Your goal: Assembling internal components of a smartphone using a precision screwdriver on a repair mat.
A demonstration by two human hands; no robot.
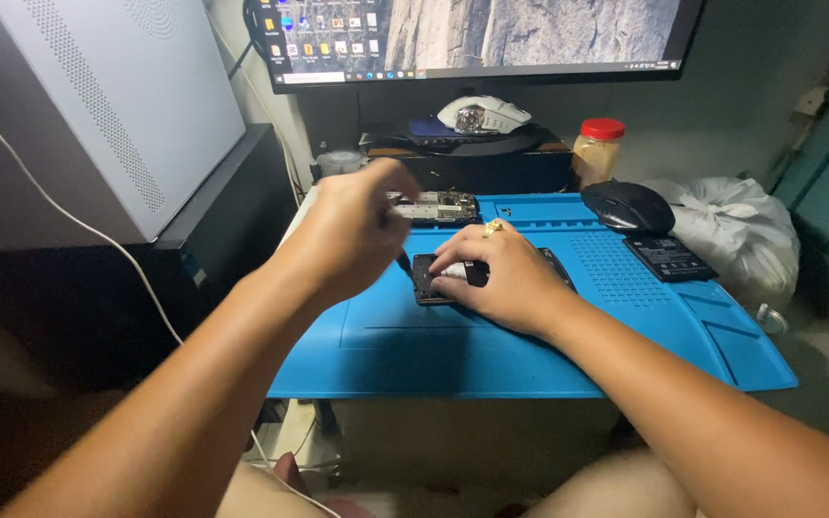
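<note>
1. Head view shows one white computer case [98, 96] standing off the bench's left edge, with one monitor [491, 38] above the far edge
2. One blue work mat [530, 355] covers the bench; one white bag [736, 235] lies past its right edge
3. Two hands work near the mat's far-left part: the left hand [352, 230] is closed in a loose fist, pinching a thin dark tool [402, 261] whose tip points down at the phone; the right hand [496, 278] lies flat, fingers together, pressing on the phone
4. One opened black phone [429, 278] lies under the right hand, toward the mat's far edge
5. Two mice: one black mouse [628, 206] at the mat's far-right corner, one white mouse [484, 115] under the monitor
6. One circuit board [438, 206] at the far edge, one flat black battery [669, 257] near the right edge, one red-lidded jar [599, 152] behind the mat
</note>
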